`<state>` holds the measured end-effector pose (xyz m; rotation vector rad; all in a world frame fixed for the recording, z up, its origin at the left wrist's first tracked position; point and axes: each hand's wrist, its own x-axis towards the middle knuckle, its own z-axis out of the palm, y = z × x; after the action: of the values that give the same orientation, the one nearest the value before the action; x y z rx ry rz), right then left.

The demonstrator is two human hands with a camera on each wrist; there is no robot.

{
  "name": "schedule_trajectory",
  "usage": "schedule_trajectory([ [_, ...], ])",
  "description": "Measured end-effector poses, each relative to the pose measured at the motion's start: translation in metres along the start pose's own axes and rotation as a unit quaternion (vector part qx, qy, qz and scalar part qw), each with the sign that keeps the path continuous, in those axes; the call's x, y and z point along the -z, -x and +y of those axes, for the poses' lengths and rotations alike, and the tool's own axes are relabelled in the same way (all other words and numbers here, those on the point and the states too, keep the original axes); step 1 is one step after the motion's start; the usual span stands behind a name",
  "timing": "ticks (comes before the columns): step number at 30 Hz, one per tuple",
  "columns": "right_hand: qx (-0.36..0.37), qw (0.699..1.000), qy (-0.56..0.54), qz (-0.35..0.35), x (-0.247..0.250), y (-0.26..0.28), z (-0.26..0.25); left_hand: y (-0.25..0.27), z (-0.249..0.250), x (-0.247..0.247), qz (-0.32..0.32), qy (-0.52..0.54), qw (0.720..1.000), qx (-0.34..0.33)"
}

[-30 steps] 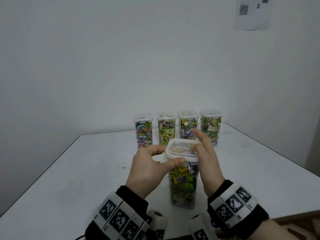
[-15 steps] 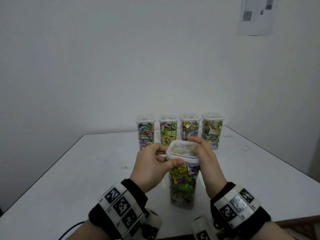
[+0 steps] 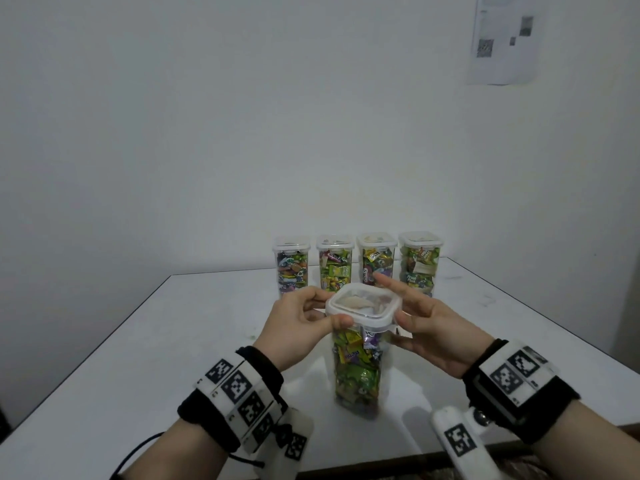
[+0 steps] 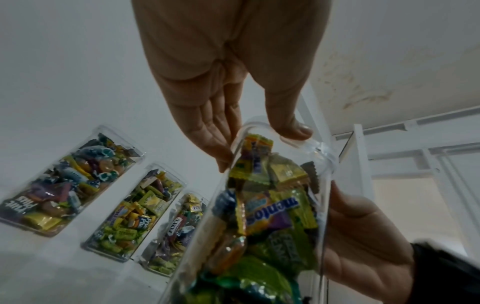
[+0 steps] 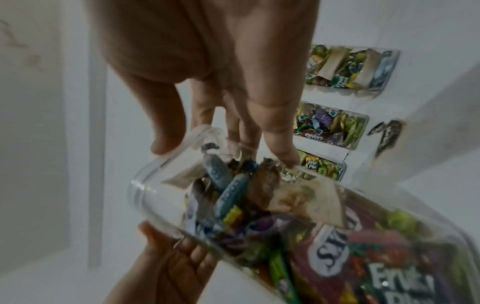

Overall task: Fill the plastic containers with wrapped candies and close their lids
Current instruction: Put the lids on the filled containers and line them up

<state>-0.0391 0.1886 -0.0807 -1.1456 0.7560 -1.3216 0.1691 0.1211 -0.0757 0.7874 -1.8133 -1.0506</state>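
Tall clear candy-filled plastic container (image 3: 356, 368), white-rimmed lid (image 3: 363, 306): rigid, slick, top-heavy we judge; our left hand (image 3: 298, 327) pinches the rim, right hand (image 3: 429, 327) open-fingered alongside.

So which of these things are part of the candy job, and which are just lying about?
Part of the job:
- near container of candies
- its lid
- left hand, right hand
- four filled containers at the back

Just there:
- table
- paper sheet on the wall

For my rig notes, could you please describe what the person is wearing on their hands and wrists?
Both hands are bare. The left wrist and right wrist each wear a black cuff with a white band of square black-and-white markers. White camera housings with similar markers hang beneath, and a thin black cable trails from the left.
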Motion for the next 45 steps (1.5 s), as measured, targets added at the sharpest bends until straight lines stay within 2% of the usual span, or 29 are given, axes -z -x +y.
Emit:
schedule_trajectory([
  [3, 0.017, 0.999, 0.002, 0.042, -0.006, -0.004, 0.007, -0.001, -0.001, 0.006, -0.007, 0.018, 1.000, 0.006],
  [8, 0.031, 0.997, 0.015, 0.063, -0.016, -0.009, 0.016, 0.006, -0.002, 0.020, -0.014, 0.030, 0.999, 0.001],
  [14, 0.011, 0.999, 0.008, 0.032, -0.039, -0.022, 0.025, 0.028, 0.001, 0.044, 0.002, 0.021, 1.000, -0.003],
  [21, 0.018, 0.999, -0.032, -0.034, -0.085, -0.065, 0.044, 0.032, -0.003, 0.079, 0.108, -0.036, 0.993, 0.009],
  [23, 0.024, 0.999, 0.005, -0.029, -0.094, -0.084, 0.049, 0.025, -0.008, 0.092, 0.137, -0.055, 0.989, 0.019],
  [26, 0.056, 0.989, 0.139, 0.016, -0.105, -0.114, 0.052, 0.010, -0.023, 0.109, 0.189, -0.114, 0.975, 0.033],
  [28, 0.091, 0.965, 0.240, 0.051, -0.108, -0.134, 0.053, -0.004, -0.032, 0.116, 0.219, -0.136, 0.965, 0.039],
  [31, 0.135, 0.904, 0.393, 0.100, -0.104, -0.163, 0.052, -0.030, -0.044, 0.125, 0.250, -0.168, 0.952, 0.046],
  [38, 0.196, 0.787, 0.569, 0.135, -0.082, -0.220, 0.041, -0.088, -0.069, 0.141, 0.272, -0.190, 0.941, 0.067],
  [43, 0.128, 0.712, 0.679, 0.126, -0.068, -0.249, 0.036, -0.120, -0.079, 0.142, 0.269, -0.193, 0.940, 0.080],
  [45, 0.113, 0.691, 0.705, 0.118, -0.063, -0.255, 0.037, -0.131, -0.082, 0.140, 0.272, -0.196, 0.939, 0.082],
])
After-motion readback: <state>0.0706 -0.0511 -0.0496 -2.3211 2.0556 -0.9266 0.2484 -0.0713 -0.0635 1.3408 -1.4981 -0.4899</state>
